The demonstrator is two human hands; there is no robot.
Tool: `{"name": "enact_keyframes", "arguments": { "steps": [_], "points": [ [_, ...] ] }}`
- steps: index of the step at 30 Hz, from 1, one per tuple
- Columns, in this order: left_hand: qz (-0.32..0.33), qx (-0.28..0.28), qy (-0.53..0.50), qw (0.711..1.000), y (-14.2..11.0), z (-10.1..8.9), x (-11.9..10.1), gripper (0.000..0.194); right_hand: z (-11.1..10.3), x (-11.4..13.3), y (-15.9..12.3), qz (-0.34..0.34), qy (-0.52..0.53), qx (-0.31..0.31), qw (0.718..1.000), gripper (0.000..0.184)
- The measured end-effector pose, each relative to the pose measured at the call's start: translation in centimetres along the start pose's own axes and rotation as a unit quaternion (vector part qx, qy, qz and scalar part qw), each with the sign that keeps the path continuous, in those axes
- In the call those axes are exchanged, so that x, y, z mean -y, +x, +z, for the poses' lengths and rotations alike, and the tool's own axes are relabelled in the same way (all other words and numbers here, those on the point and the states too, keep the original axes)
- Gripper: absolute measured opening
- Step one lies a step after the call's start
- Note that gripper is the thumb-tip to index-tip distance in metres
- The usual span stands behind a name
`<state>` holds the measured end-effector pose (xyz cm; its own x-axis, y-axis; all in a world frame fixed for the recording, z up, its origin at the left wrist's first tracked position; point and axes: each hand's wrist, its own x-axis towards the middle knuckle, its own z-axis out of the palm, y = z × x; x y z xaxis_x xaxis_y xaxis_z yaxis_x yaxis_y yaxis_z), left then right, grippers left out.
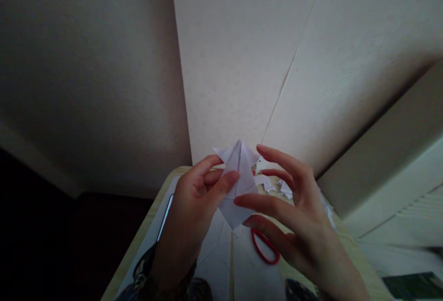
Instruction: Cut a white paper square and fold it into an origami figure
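A white folded-paper figure [242, 181], diamond-shaped with pointed flaps at its top and sides, is held up above the table. My left hand [204, 190] grips its left side, thumb pressed on the front and fingers behind. Around its right side, my right hand [294, 204] has its fingers spread. Two of its fingertips reach the paper's lower right part; firm contact is hard to tell. Red scissor handles [266, 246] show below the paper, partly covered by the right hand.
White paper sheets [214, 264] lie on the light wooden table [349, 255]. Small folded paper pieces [285, 189] sit behind my right hand. A device with a bright edge [165, 218] is partly hidden by my left arm. A pale wall [235, 61] rises behind.
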<state>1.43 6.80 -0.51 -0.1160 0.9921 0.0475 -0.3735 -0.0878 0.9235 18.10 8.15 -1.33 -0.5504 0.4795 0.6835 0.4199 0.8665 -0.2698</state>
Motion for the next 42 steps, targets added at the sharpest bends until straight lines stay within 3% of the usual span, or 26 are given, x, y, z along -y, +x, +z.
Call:
{"name": "enact_keyframes", "arguments": {
  "steps": [4, 7, 11, 15, 20, 25, 33, 39, 42],
  "points": [
    [-0.013, 0.009, -0.013, 1.000, 0.0, -0.4, -0.3, 0.023, 0.1, 0.4, -0.1, 0.010, -0.013, -0.052, 0.999, 0.018],
    [-0.047, 0.033, -0.010, 0.998, -0.4, -0.4, -0.6, 0.034, 0.0, 0.4, -0.3, 0.022, -0.017, -0.083, 0.996, 0.018],
    [-0.049, 0.010, -0.002, 0.999, -0.6, -0.1, -0.5, 0.034, -0.4, 0.1, -0.3, -0.006, -0.021, -0.030, 0.999, 0.015],
    [-0.036, 0.047, -0.030, 0.998, -0.5, 0.0, -0.1, 0.035, -0.8, 0.0, -0.2, -0.024, -0.038, 0.029, 0.999, 0.022],
    [-0.046, 0.047, -0.069, 0.995, -1.0, -0.1, -0.2, 0.056, -1.1, 0.1, -0.3, -0.019, -0.038, 0.004, 0.999, 0.020],
    [-0.081, 0.029, -0.045, 0.995, -1.6, -0.3, -0.6, 0.075, -0.8, -0.2, -0.3, -0.008, -0.035, -0.028, 0.999, 0.019],
    [-0.063, 0.029, -0.024, 0.997, -1.4, -0.5, -0.3, 0.076, -0.7, -0.3, -0.5, -0.004, -0.032, -0.042, 0.999, 0.013],
    [-0.045, 0.032, -0.002, 0.998, -1.7, -0.5, -0.4, 0.061, -0.7, 0.0, -0.6, 0.000, -0.023, -0.057, 0.998, 0.014],
    [-0.063, 0.030, -0.022, 0.997, -1.9, -0.1, -0.6, 0.071, -0.7, -0.1, -0.5, 0.000, -0.018, -0.058, 0.998, 0.016]
  ]
}}
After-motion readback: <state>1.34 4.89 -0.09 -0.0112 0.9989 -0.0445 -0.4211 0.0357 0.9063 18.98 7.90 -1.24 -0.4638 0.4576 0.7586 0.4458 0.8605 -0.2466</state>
